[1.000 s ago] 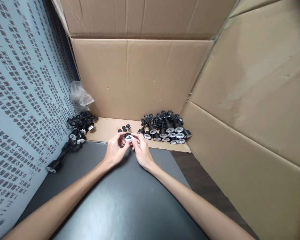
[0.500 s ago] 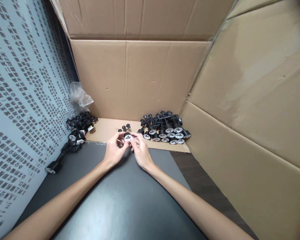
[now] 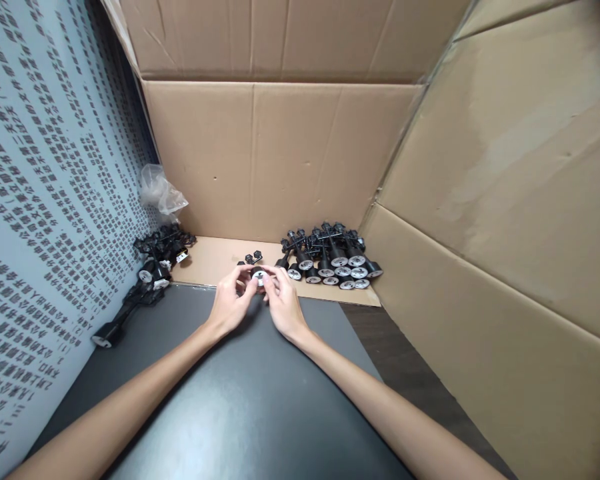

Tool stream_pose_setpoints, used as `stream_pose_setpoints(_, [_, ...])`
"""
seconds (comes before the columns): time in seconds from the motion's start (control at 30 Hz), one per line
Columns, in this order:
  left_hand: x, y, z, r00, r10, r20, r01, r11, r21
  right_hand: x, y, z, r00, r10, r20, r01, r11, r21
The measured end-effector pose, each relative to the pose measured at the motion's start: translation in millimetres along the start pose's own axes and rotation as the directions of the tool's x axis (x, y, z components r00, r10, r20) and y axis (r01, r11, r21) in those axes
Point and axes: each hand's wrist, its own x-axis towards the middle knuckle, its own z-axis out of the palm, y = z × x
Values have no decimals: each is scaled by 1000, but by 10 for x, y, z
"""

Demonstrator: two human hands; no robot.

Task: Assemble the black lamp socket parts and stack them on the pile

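Far left, a blue-white sheet of printed characters [image 3: 45,220] stands as a wall; at its foot a lone black lamp post [image 3: 109,333] lies with its base toward the wearer. Behind it, a tangle of black lamp parts [image 3: 165,240], a crumpled clear plastic bag [image 3: 161,190] resting above. Grey mat [image 3: 220,400] in front, cardboard strip [image 3: 205,257] along the back. Mid-view, over the mat's far edge: left hand [image 3: 231,300], fingers curled part-way in, index over the upper edge and thumb at the lower left of a black lamp base with a white face [image 3: 259,275]. Three small lantern heads [image 3: 257,255] show just beyond; they look to be of one piece with it, though the fingers hide any join. Handling, by judgement: light, hard plastic, smooth enough to slip a little; the thick base rim is the sound hold, thin stems and heads the likely weak points. The base sits between both sets of fingertips, white face toward the wearer. Right hand [image 3: 284,307] closes on the base's right side, thumb at the face's edge, other fingers bent behind; their exact contact cannot be told. Further right, a stack of finished-looking lamp posts [image 3: 337,257], bases forward, then dark wood-grain tabletop [image 3: 400,347] and cardboard wall [image 3: 480,200].
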Motion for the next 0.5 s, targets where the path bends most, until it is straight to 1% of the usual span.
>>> stream_pose_setpoints(0.17, [-4,-1,13,999,42,-8,-41,998,45,6,31,-1,1000,-16,-3,16,1000,-9])
stream_pose_setpoints(0.33, [-4,-14,9,996,91,6,-91,993,80,8,62,9,999,-40,-20,39,998,-39])
stream_pose_setpoints(0.5, [-2,-22,6,996,83,-12,-81,993,88,11,57,32,1000,-13,0,13,1000,28])
